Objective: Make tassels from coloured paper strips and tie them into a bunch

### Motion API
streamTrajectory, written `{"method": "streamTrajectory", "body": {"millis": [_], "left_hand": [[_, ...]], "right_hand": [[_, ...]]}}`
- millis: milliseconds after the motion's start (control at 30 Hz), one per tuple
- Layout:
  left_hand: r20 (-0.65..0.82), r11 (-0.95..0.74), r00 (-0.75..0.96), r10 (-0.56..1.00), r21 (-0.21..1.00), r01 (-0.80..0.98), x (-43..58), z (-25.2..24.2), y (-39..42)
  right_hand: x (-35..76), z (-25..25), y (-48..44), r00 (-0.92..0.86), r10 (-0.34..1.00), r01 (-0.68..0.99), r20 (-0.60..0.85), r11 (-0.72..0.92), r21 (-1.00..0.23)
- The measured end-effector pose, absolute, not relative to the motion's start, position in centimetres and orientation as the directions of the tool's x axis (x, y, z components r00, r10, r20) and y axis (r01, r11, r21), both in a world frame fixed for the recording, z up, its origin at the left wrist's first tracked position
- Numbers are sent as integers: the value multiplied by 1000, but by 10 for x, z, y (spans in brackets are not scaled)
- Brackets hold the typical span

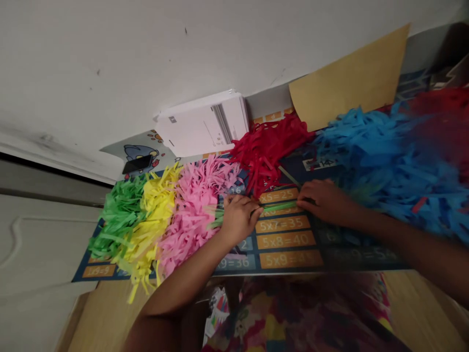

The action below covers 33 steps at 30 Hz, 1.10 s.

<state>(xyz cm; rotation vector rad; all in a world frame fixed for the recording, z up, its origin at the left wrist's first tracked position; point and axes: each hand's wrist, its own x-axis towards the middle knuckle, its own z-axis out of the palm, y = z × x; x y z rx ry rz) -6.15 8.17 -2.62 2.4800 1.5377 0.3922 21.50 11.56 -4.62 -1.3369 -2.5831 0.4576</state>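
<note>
My left hand [238, 217] is closed around a thin bundle of green paper strips [279, 206] lying across a dark multiplication-table mat [289, 239]. My right hand [322, 199] pinches the other end of the same strips. Piles of cut paper strips surround the hands: green [119, 215], yellow [154, 215], pink [194, 210], red [267, 146] and a big blue heap [395, 161].
A white stack of paper [203, 124] leans on the wall behind the piles, with a brown cardboard sheet [351, 78] to its right. A black phone [137, 164] lies at the mat's far left corner. Colourful cloth [293, 318] shows below the mat's near edge.
</note>
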Motion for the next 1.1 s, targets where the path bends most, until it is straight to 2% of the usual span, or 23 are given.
{"method": "streamTrajectory", "body": {"millis": [267,400,500,567,633,700,800,867,1000,1100], "left_hand": [[36,-428,430,902,195,883,-52,-29,89],[59,-449,447,893,181,875,-55,-31,91],[174,-546,525,833,104,831,-58,-32,89],[248,-658,636,731,6,753,-58,-32,86],[259,-740,734,628,-93,666,-57,-29,84],[230,-772,783,577,-158,616,-52,-26,83],[197,-777,797,571,-185,602,-42,-23,83],[190,-771,791,582,-180,611,-36,-23,85],[203,-759,777,596,-176,627,-26,-27,87],[209,-739,756,620,-168,653,-23,-31,85]], "right_hand": [[211,-44,120,-528,848,799,-50,476,-368],[209,-40,121,-520,850,815,-82,465,-345],[205,-34,117,-597,801,775,48,591,-226],[201,-29,113,-702,691,684,172,722,-108],[198,-25,111,-784,570,585,246,811,-16],[195,-22,109,-833,484,516,268,854,65],[193,-20,108,-870,422,468,255,869,158],[192,-20,109,-860,437,485,262,861,153],[188,-22,107,-789,552,588,269,806,72],[182,-27,101,-779,567,607,267,789,96]]}}
